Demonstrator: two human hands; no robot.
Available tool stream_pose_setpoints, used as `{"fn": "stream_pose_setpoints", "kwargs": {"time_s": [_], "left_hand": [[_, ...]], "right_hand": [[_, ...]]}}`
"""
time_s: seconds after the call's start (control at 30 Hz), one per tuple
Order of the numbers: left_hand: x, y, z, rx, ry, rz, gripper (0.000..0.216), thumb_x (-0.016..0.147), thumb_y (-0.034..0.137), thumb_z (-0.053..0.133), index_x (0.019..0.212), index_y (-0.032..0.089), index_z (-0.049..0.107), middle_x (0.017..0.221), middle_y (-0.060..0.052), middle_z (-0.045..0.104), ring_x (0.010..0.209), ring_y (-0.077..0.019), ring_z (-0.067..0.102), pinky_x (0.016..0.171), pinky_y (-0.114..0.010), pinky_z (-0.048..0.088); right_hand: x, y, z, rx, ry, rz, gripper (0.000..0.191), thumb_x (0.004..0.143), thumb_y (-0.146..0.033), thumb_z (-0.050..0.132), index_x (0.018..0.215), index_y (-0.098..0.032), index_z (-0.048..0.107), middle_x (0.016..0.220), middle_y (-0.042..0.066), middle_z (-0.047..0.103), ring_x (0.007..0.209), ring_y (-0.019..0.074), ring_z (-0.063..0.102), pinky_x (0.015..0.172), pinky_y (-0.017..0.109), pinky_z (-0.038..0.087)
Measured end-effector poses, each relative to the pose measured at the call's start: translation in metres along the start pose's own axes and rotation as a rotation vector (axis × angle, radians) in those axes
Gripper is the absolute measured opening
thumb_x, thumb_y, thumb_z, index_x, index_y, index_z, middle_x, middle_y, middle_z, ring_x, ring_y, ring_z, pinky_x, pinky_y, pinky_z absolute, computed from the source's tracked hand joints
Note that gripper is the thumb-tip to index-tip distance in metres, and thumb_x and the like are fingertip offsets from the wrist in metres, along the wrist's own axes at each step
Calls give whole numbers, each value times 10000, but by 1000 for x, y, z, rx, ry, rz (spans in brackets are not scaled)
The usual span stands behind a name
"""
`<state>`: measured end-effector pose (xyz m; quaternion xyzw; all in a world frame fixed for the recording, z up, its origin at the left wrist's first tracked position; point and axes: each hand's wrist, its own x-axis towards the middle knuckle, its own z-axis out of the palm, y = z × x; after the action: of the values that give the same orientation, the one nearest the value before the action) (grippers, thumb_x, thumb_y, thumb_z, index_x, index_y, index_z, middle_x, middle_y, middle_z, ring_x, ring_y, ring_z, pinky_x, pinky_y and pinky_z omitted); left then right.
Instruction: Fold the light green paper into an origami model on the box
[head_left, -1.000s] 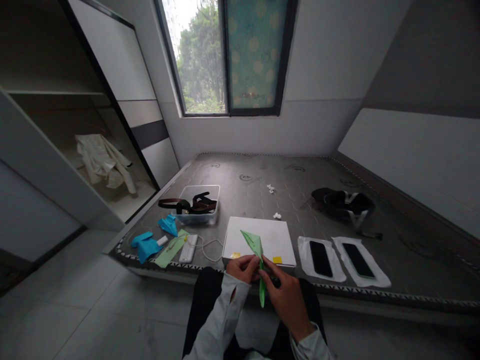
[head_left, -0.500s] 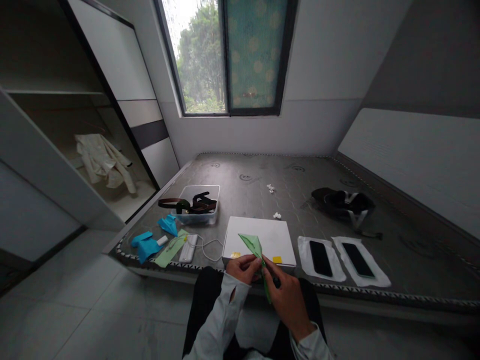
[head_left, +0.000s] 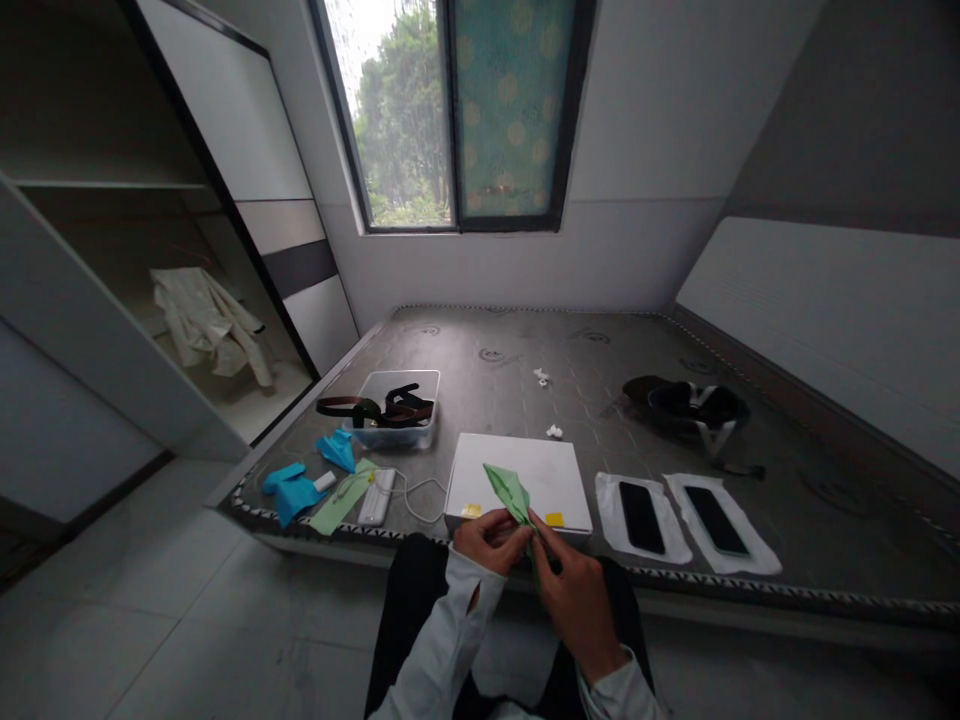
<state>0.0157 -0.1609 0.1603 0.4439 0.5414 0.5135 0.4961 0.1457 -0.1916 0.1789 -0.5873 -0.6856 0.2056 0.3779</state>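
A folded green paper (head_left: 508, 489) sticks up from between both hands, its pointed end leaning over a white board (head_left: 544, 465). My left hand (head_left: 492, 541) pinches the paper's lower part from the left. My right hand (head_left: 574, 596) grips it from the right, fingers closed around the lower tip, which is mostly hidden. Both hands hover just in front of the bed's near edge, above my lap.
On the grey mattress (head_left: 525, 360) lie blue folded papers (head_left: 294, 490), a light green sheet (head_left: 337, 500), a white remote with cable (head_left: 377, 494), a clear box of belts (head_left: 396, 408), two phones on white cloths (head_left: 641, 515), and a dark bag (head_left: 690, 405).
The green paper's lower tail, which hung down below my hands, has been drawn up into my right hand. The upper tip has tilted lower and a little to the left.
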Motion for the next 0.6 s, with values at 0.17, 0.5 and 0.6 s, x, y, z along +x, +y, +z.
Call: {"fn": "stream_pose_setpoints", "kwargs": {"time_s": [0.17,0.5,0.6], "left_hand": [[2,2,-6,358,75,134,332,767,421,600,847,146,768,637,-38,730,607,-180,680,552,-214,491],[-2,9,-16,684,102,233,344,811,409,517,840,206,793,536,-17,688,472,-144,591,483,-213,394],[-4,4,-15,580,-12,250,304,746,279,571,963,244,782,733,-29,780,509,-139,637,512,-214,462]], "right_hand": [[-3,-2,-2,-7,43,33,411,947,-367,448,1272,-176,611,949,119,770,809,234,748,762,269,564],[1,0,-6,98,87,170,444,889,-378,522,1296,-208,568,959,76,774,823,223,741,717,273,569],[3,0,-11,189,-10,164,544,855,-257,517,1390,-191,442,876,51,777,741,203,729,677,270,560]]}}
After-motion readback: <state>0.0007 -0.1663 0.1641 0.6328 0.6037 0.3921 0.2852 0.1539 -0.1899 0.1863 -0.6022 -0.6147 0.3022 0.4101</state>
